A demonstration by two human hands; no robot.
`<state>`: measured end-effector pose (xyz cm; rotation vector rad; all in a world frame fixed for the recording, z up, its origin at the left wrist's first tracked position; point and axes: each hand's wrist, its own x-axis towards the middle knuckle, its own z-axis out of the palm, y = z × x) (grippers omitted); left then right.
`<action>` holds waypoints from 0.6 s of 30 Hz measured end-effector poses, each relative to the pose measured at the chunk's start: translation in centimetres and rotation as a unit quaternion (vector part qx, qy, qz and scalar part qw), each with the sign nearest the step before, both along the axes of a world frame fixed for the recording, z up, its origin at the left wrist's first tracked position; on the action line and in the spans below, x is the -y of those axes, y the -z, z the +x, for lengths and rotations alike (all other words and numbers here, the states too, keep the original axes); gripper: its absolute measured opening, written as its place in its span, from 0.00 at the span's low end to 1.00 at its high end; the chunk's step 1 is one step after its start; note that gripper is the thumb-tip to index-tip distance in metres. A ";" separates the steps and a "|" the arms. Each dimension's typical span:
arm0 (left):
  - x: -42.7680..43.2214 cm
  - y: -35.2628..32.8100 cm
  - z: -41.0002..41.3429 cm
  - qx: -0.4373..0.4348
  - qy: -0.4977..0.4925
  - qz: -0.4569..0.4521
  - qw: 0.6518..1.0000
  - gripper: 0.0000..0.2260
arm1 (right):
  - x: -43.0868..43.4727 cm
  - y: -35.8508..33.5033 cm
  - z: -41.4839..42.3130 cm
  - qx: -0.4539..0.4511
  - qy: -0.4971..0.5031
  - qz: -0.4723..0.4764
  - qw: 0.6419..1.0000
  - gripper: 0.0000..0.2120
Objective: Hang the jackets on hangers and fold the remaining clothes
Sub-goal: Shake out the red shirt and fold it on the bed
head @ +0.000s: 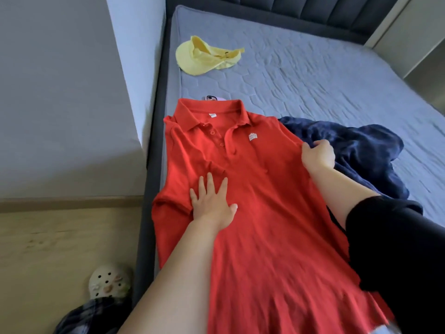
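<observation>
Right, the largest thing I see is the bed (313,75), one mattress under a grey-blue quilted cover with a stitched, pebbled pattern, lying beneath the red polo shirt (260,189). The shirt is the single garment I am working on. It lies front up and flat, its long axis running from the hem nearest me to the collar farthest from me, so the collar points at the padded headboard. The knit is soft and matte, with a buttoned placket and one small white badge on the chest. The sleeve on its left side is folded inward over the chest.

Touching the shirt's right edge is one dark blue garment (361,153), fleecy and crumpled in a heap. Well beyond the collar lies one yellow piece (199,59), smooth cloth with a rounded, brim-like edge.

Of my two hands, the left hand (212,203) lies flat with fingers spread, pressing on the shirt's front, its fingertips at the folded sleeve. The right hand (317,155), coming out of a black sleeve (385,237), has its fingers curled round the shirt's right side edge, below the badge.

Left of the hem, down on the wooden floor (60,249), I see one pale perforated clog (109,280). One phone (213,98) in a pink case peeks out just behind the collar.
</observation>
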<state>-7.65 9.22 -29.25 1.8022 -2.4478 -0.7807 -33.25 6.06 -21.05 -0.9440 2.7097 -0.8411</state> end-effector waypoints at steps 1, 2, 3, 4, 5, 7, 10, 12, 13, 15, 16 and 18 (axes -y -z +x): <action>0.1 0.0 0.0 0.002 0.002 0.004 1.000 0.35 | 0.2 -0.1 -0.4 0.044 -0.025 0.029 0.998 0.13; 0.1 0.1 -0.1 0.001 0.002 0.004 1.000 0.35 | 0.3 -0.3 -0.7 0.080 -0.047 0.049 0.994 0.12; 0.1 0.2 -0.1 -0.001 0.001 0.005 1.000 0.35 | 0.5 -0.5 -0.9 0.104 -0.055 0.060 0.991 0.12; 0.2 0.2 -0.1 -0.001 0.000 0.005 1.000 0.35 | 0.6 -0.8 -1.1 0.112 -0.051 0.054 0.991 0.12; 0.2 0.3 -0.2 0.000 -0.001 0.005 1.000 0.35 | 0.8 -1.2 -1.5 0.107 -0.037 0.022 0.993 0.11; 0.3 0.2 -0.2 0.006 -0.003 0.007 1.000 0.35 | 1.3 -2.2 -2.6 0.053 0.032 -0.085 0.994 0.14; 0.2 -0.1 -0.2 0.011 -0.002 0.008 1.000 0.35 | 1.4 -4.6 -4.0 0.001 0.137 -0.197 0.971 0.15; 0.2 -0.1 -0.2 0.010 -0.002 0.008 1.000 0.35 | 1.7 -5.4 -4.6 -0.015 0.120 -0.130 0.984 0.16; 0.1 -0.2 -0.1 0.011 -0.002 0.008 1.000 0.34 | 1.8 -5.7 -4.7 -0.028 0.098 -0.078 0.992 0.18; 0.1 -0.2 -0.1 0.013 -0.001 0.010 1.000 0.34 | 1.9 -6.0 -4.8 -0.081 0.072 -0.025 0.994 0.19; 0.1 -0.2 -0.1 0.014 -0.001 0.011 1.000 0.34 | 2.0 -6.2 -4.6 -0.106 0.066 -0.035 0.992 0.17; 0.1 -0.3 -0.1 0.014 0.001 0.012 1.000 0.34 | 2.3 -6.7 -3.5 -0.157 0.040 -0.087 0.983 0.11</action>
